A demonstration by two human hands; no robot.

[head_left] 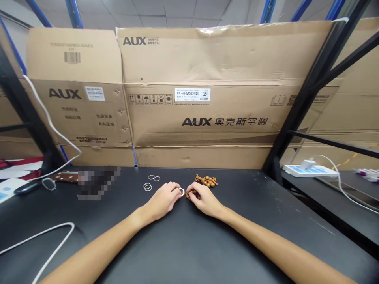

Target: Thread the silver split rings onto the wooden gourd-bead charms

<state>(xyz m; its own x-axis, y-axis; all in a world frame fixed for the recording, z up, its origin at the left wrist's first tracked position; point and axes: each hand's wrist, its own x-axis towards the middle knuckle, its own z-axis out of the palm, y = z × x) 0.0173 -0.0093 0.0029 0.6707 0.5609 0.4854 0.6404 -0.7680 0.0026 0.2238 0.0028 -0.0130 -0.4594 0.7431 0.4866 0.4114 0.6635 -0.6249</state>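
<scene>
My left hand is closed in a pinch on a silver metal ring just above the dark table. Close beside it, my right hand grips a brown beaded pendant, mostly hidden by the fingers. Behind the right hand lies a pile of brown beaded pendants with yellowish-brown cord. Several loose silver rings rest on the table to the left of my left hand.
Cardboard sheets stand upright along the back of the black table. Black shelf posts rise at both sides. A white cable crosses the left front; a power strip lies at right. A blurred-out item sits at left.
</scene>
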